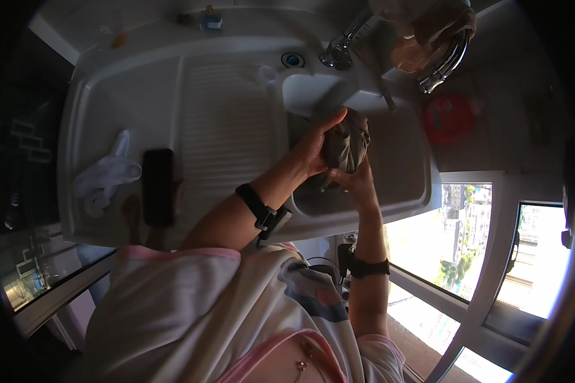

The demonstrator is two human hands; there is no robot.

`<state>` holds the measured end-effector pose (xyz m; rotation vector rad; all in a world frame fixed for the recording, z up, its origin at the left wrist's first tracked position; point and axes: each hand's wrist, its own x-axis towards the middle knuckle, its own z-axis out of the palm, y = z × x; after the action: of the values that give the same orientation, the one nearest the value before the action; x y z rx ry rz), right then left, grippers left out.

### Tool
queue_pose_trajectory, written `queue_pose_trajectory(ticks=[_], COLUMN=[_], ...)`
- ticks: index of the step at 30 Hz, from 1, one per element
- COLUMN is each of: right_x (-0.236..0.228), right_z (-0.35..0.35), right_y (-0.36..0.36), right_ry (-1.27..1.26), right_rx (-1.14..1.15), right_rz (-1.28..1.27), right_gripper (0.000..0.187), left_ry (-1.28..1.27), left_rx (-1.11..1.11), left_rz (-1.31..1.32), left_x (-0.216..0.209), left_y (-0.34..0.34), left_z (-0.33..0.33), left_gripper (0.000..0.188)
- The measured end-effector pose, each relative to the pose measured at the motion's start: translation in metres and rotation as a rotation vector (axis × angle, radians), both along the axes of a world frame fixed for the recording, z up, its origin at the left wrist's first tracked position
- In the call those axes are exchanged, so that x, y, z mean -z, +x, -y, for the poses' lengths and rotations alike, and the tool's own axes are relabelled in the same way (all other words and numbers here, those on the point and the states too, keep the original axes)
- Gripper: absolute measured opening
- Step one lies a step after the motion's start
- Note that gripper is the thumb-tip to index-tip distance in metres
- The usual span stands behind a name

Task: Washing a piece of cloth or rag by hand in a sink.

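From the head camera, both hands meet over the basin of a white laundry sink (109, 96). The left hand (313, 147) is curled round the top and near side of a bunched grey cloth (346, 143), fingers closed on it; the right hand (357, 182) grips the same bundle from below, so the cloth hangs between them, held just above the basin (402, 172) and clear of its floor.

The cloth looks soft and limp, probably wet and therefore heavier than it seems, though the dim light makes that hard to confirm. It would sag and slip if pinched at one corner; a full-fist hold round the gathered middle suits it best.

A ribbed washboard slope (227, 137) lies left of the basin, with a dark rectangular brush or block (158, 186) and a crumpled white cloth (105, 173) on the ledge beside it. A metal tap (341, 48) stands above. To the right, windows (459, 236) show sunlit buildings far below.
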<state>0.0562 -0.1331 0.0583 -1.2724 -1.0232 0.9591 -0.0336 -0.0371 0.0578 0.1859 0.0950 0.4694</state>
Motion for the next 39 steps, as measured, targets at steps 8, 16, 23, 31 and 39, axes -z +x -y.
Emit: queue_pose_trajectory(ticks=[8, 16, 23, 31, 39], right_x=[-0.001, -0.006, -0.002, -0.002, 0.008], right_z=[0.004, -0.009, -0.041, -0.043, -0.034], right_y=[-0.004, -0.046, -0.041, -0.012, -0.032], right_ry=[-0.282, 0.235, 0.039, -0.034, 0.21], right_rx=[0.239, 0.547, 0.676, 0.853, 0.691], right_rz=[0.28, 0.519, 0.911, 0.333, 0.961], right_gripper=[0.032, 0.051, 0.039, 0.03, 0.018], left_ry=[-0.059, -0.024, 0.122, -0.146, 0.277], left_rx=[-0.162, -0.066, -0.097, -0.113, -0.162], left_rz=[-0.028, -0.213, 0.13, -0.22, 0.024], left_x=[-0.015, 0.022, 0.063, 0.02, 0.055], left_y=[0.001, 0.01, 0.019, 0.012, 0.022], left_z=[-0.018, -0.008, 0.008, 0.011, 0.015], left_gripper=[0.045, 0.037, 0.031, 0.029, 0.025])
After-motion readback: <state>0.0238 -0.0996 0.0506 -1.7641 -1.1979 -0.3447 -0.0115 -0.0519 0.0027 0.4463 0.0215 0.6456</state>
